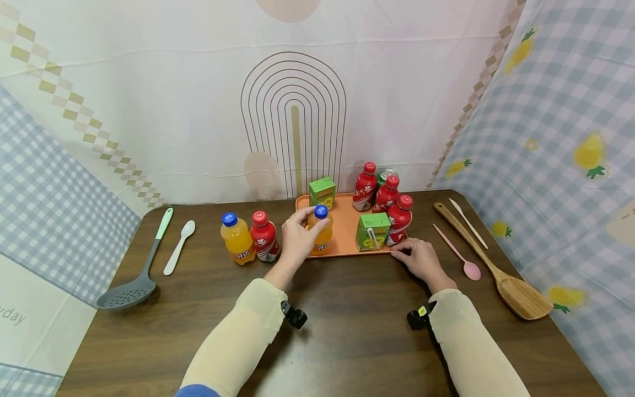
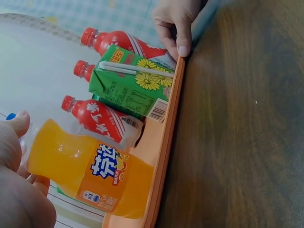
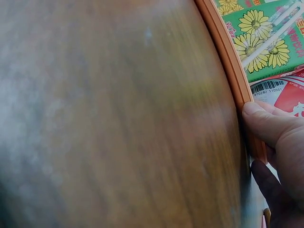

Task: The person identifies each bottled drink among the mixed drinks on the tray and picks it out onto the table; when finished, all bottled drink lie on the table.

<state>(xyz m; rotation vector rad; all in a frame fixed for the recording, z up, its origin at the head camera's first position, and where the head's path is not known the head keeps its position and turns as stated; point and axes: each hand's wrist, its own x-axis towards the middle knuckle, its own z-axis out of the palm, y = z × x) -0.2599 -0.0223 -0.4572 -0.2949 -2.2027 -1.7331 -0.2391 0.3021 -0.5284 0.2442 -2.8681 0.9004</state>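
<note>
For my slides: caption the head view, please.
Left hand holds a blue-capped Fanta bottle at the orange tray; right hand grips the tray's rim.

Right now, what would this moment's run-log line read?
left fingers: grip orange bottle near cap | right fingers: hold tray by near edge | left of tray: second orange bottle, red bottle

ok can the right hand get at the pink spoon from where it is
Probably yes, once the right hand releases the orange tray; only tabletop shows between that hand and the pink spoon.
</note>
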